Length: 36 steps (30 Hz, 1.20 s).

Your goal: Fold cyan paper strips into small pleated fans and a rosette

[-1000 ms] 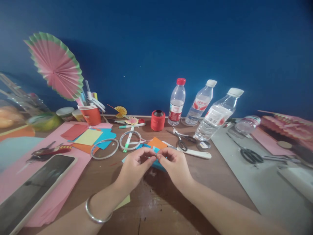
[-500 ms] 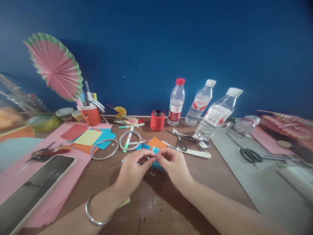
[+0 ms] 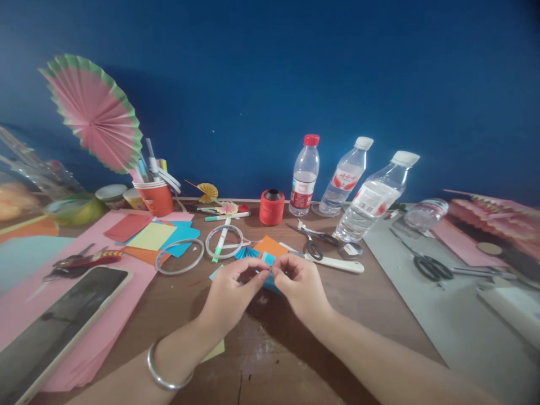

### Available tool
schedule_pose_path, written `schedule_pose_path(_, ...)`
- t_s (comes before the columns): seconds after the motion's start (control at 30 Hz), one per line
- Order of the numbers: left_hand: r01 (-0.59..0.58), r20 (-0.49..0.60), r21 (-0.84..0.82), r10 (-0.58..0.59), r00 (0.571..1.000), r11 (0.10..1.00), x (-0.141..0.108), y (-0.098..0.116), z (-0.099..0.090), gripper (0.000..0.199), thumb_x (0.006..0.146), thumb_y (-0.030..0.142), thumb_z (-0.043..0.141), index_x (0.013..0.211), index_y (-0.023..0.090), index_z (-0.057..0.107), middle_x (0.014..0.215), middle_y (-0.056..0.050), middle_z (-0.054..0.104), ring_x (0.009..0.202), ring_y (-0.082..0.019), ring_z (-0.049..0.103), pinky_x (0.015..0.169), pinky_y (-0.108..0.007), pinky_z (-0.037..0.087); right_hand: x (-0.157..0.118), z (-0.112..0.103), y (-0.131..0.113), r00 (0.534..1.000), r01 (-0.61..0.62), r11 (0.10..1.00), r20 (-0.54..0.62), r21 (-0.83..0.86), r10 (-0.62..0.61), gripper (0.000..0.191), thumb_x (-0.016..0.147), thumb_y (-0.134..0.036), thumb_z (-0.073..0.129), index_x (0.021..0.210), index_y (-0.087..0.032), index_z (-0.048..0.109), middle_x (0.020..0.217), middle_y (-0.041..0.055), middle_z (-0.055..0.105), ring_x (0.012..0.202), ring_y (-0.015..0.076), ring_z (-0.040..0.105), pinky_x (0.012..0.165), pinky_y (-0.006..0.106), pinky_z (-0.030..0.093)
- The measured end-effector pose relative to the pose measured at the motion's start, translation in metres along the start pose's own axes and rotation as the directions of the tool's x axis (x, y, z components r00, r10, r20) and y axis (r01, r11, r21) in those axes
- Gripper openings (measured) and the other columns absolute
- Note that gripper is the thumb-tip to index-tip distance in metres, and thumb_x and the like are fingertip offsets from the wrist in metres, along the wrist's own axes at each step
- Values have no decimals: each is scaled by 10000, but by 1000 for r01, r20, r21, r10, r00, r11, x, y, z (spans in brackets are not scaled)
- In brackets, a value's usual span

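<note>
My left hand [image 3: 236, 287] and my right hand [image 3: 304, 284] meet over the middle of the table, thumbs and forefingers pinched tip to tip. Whatever sits between the fingertips is too small to make out. Blue paper [image 3: 273, 286] shows behind and between the hands, partly hidden by them. Just beyond the left fingers lies a small pleated blue paper fan [image 3: 247, 252], beside an orange paper square [image 3: 270, 245]. A silver bangle [image 3: 157, 371] circles my left wrist.
Scissors [image 3: 313, 248] and a white-handled knife [image 3: 337, 264] lie right of the hands. Behind stand a red thread spool [image 3: 271, 208] and three bottles [image 3: 304, 180]. Tape rings [image 3: 224, 242], coloured paper [image 3: 152, 236] and a phone [image 3: 63, 332] lie to the left.
Both hands stay in the same place, still pinched together, with only a very slight shift of the fingers. Nothing else has visibly moved.
</note>
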<state>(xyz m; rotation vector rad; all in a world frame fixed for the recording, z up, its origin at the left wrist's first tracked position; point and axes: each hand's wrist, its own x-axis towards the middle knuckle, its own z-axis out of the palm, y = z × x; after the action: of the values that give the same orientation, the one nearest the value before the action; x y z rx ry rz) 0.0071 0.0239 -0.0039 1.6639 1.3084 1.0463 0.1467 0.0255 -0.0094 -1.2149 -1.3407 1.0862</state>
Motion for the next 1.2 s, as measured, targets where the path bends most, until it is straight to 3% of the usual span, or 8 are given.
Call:
schedule_pose_path(0.5,33,36,-43,-32,999,999,2,3,-1,107,758,261,529,730,181,595,681,17,594,646,-117,525,618,-217,408,-2,1,0,1000,6,1000,1,-28,-6,67,645,-175,505,584,-159,527,527,-41,486,496,83,399,486,198,336)
schedule_pose_path(0.67,37,-15,-157,-40,999,987,5,2,0,106,757,235,518,693,166,565,652,19,554,627,-112,500,598,-213,398,1,1,3,999,-19,994,-45,106,23,64,639,-159,514,576,-155,520,533,-44,480,502,75,390,493,195,323)
schedule_pose_path(0.83,60,-168,-513,-169,971,856,11,-5,0,104,749,253,527,699,163,523,642,12,554,607,-112,528,563,-214,420,5,0,10,987,-72,899,-102,431,127,94,697,-233,536,643,-177,483,481,-74,393,427,61,322,425,189,256)
schedule_pose_path(0.93,-89,-379,-669,-236,895,738,17,-10,-5,99,752,255,520,710,172,487,610,25,535,579,-101,524,530,-202,415,6,-2,11,977,-40,861,-161,508,140,121,706,-261,552,658,-180,476,490,-68,399,437,68,343,428,194,264)
schedule_pose_path(1.03,-165,-470,-737,-323,821,655,23,-13,-10,108,763,266,503,722,185,445,578,43,507,522,-85,507,483,-188,396,7,-4,10,964,-23,847,-214,531,160,140,703,-269,563,644,-180,473,510,-60,423,447,69,359,431,196,276)
schedule_pose_path(1.13,-161,-450,-773,-351,821,613,25,-13,-12,128,742,219,535,812,206,428,623,46,530,540,-80,535,517,-192,418,8,-3,9,956,-21,843,-236,538,174,138,702,-263,564,637,-183,471,512,-59,433,452,74,379,443,199,300)
schedule_pose_path(1.2,-178,-439,-771,-308,844,611,25,-12,-12,285,702,149,577,912,239,407,718,38,567,607,-89,577,590,-221,449,8,-2,9,954,-16,845,-244,534,172,135,703,-259,560,641,-185,466,512,-58,437,454,78,393,449,202,316)
